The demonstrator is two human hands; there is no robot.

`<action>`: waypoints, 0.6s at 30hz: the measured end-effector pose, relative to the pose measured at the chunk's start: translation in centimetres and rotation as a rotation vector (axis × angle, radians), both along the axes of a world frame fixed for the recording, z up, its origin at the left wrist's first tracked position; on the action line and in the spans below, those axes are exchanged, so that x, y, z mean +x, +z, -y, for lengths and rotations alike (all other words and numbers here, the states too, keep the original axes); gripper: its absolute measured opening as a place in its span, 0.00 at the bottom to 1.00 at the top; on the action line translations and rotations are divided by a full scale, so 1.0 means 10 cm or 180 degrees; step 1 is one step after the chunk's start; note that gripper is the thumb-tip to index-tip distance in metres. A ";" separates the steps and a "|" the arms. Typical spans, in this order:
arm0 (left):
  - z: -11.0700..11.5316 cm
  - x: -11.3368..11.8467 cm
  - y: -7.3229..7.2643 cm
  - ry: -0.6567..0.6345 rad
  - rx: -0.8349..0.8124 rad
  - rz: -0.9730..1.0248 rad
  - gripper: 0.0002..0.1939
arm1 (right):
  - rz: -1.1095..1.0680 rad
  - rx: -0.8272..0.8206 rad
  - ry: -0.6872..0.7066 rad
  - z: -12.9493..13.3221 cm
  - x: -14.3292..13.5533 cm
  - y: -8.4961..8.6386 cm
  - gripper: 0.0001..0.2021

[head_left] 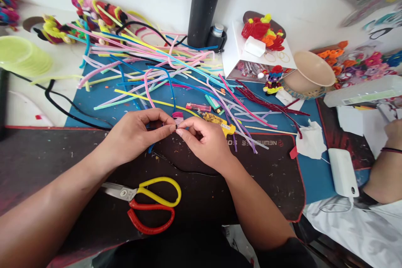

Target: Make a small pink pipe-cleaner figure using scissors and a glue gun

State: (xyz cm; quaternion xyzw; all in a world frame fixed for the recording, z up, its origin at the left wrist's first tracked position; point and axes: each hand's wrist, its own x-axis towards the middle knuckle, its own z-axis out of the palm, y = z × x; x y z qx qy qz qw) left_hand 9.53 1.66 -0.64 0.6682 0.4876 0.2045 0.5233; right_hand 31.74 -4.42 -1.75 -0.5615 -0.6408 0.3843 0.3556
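Observation:
My left hand (143,136) and my right hand (202,138) meet fingertip to fingertip over the dark mat, both closed in a pinch. Between them is a tiny dark thing, mostly covered by the fingers and too small to name. Just behind the fingertips shows a small pink fuzzy piece (177,117); whether it is held or lies there I cannot tell. Below my hands lie scissors (125,193) with one yellow and one red handle, blades to the left. A yellow hot glue gun (221,122) rests beyond my right hand, near a red-handled tool (197,107).
Many coloured pipe cleaners (150,52) spread across the blue mat. Behind stand a black cylinder (205,8), a white box (230,60) and a beige bowl (314,71). Finished fuzzy figures (103,10) line the back left. At right are a white power bank (343,171) and another person's arm (387,167).

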 end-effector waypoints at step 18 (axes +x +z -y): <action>0.07 0.07 0.08 -0.0002 0.0481 0.0003 0.12 | -0.0090 0.0064 0.0055 -0.01 -0.01 0.01 0.07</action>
